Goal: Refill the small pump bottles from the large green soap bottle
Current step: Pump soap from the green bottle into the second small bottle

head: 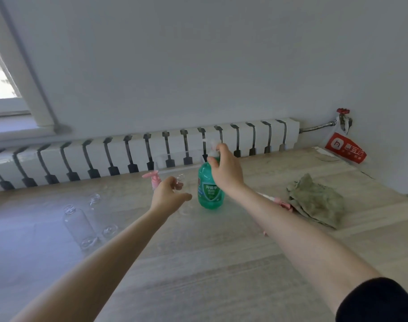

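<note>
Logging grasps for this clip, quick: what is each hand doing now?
Left hand: fingers curled round a small clear bottle.
Right hand: grips the green soap bottle at its pump.

A home room: white radiator (151, 154) under a window (3, 73).

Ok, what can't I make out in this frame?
All in the head view:
1. The pump top of the green soap bottle is covered by the right hand gripping it.
2. The small clear bottle at the left hand is transparent and its body is behind the hand, so grip and fill level are unclear.
3. The pink pump by the cloth is partly behind the right forearm.
4. The green label's text is too small.
</note>
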A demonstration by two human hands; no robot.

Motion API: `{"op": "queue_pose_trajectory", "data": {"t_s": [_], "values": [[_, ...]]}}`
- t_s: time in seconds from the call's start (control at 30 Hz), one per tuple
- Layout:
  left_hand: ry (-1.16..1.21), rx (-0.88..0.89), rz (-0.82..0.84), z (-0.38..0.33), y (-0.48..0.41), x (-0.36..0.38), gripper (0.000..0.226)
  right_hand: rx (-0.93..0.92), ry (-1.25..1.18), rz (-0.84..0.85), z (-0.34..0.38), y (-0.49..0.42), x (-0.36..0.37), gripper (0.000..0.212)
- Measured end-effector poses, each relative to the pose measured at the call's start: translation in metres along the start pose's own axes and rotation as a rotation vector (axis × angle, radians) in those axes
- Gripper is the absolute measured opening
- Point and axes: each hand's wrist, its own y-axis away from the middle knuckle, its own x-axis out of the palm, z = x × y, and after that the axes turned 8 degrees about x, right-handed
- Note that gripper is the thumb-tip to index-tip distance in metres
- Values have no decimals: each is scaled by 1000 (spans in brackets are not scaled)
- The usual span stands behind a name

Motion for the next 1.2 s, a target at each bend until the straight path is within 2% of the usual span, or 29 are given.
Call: {"op": "queue_pose_trajectory", "data": {"t_s": [0.3,0.4,0.57,0.63,0.7,0.77,0.83,0.93,1.03,1.13,1.2], "values": [[39,81,21,-19,-7,-9,36,-86,-31,78,-4,18,-5,19],[50,107,12,-31,-12,-11,35,88,-212,133,5,15,-13,29],[24,119,29,-44,-22,-13,37,334,-479,-18,36,-18,-21,26],[17,103,23,-46,-25,-14,37,394,-406,16,47,-35,-21,23],[6,88,17,-44,-28,-16,38,469,-257,156,54,-45,-18,13],[-12,80,11,-41,-29,-18,39,532,-179,275,55,-48,-10,24],[-30,76,18,-38,-31,-20,41,561,-145,273,51,-49,-3,23],[-40,108,30,-40,-32,-21,46,540,-163,249,50,-49,1,15],[-37,155,28,-43,-33,-21,51,483,-172,276,50,-51,3,17],[-46,195,14,-44,-32,-21,53,456,-164,354,47,-51,1,12],[-54,212,8,-45,-32,-21,53,433,-137,439,47,-51,-5,21]]}}
